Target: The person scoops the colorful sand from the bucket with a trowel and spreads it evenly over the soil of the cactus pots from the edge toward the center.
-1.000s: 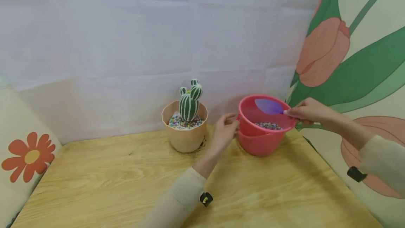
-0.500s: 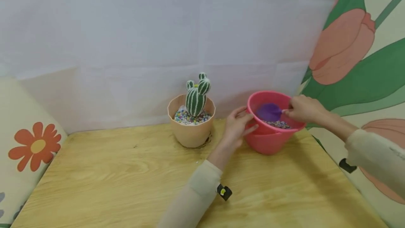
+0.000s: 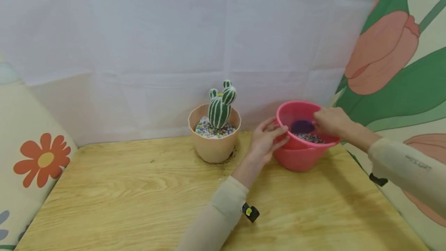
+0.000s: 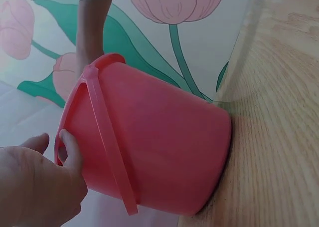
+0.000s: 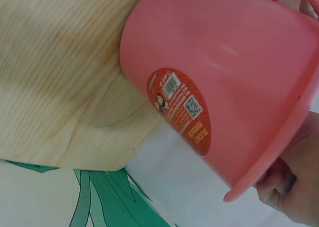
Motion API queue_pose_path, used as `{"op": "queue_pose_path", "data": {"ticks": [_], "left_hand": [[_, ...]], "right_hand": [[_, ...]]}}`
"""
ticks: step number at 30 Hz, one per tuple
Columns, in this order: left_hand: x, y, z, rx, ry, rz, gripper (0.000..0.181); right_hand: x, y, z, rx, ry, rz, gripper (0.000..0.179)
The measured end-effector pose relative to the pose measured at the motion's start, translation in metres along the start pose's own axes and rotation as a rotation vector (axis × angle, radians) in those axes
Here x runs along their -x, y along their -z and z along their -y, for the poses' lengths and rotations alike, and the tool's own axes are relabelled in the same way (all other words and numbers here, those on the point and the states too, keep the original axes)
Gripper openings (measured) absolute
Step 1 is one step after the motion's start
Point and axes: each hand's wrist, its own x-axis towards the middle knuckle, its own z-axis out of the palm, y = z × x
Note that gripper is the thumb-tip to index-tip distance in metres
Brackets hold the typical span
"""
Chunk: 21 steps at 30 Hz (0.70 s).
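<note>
A pink bucket (image 3: pixel 296 160) stands on the wooden table at the right, with small multicoloured pebbles (image 3: pixel 309 138) inside. My left hand (image 3: pixel 263 139) holds its left rim, the thumb and fingers either side of the edge; the left wrist view shows this hand (image 4: pixel 42 187) beside the hanging bucket handle (image 4: pixel 112 137). Over the right rim reaches my right hand (image 3: pixel 330 121), gripping a purple scoop (image 3: pixel 302 126) whose blade is down at the pebbles. In the right wrist view the bucket wall hides the scoop's blade, and the curled right hand (image 5: pixel 291 182) shows past the rim.
Left of the bucket, a peach flowerpot (image 3: pixel 213 148) holds a striped green cactus (image 3: pixel 219 112) in coloured pebbles. A white sheet (image 3: pixel 156 49) hangs behind the table (image 3: pixel 132 200). At the right is a tulip-patterned wall (image 3: pixel 393 107).
My right hand has lowered the scoop from the bucket's mouth down into the pebbles. My left hand has come up to the rim and taken hold. The head view has shifted slightly.
</note>
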Motion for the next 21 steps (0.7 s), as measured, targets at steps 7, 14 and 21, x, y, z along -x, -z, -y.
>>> {"op": "queue_pose_path", "data": {"ticks": [7, 14, 21], "left_hand": [[-0.002, -0.002, 0.000, 0.000, 0.000, -0.014, 0.067], [-0.004, -0.006, 0.001, 0.023, -0.024, -0.026, 0.064], [-0.003, -0.001, 0.011, 0.015, -0.069, -0.013, 0.065]], "right_hand": [[0.002, 0.010, -0.002, 0.035, -0.055, 0.072, 0.023], [0.006, 0.023, -0.002, -0.041, -0.031, 0.133, 0.019], [0.009, 0.011, 0.001, -0.143, 0.079, 0.158, 0.028]]}}
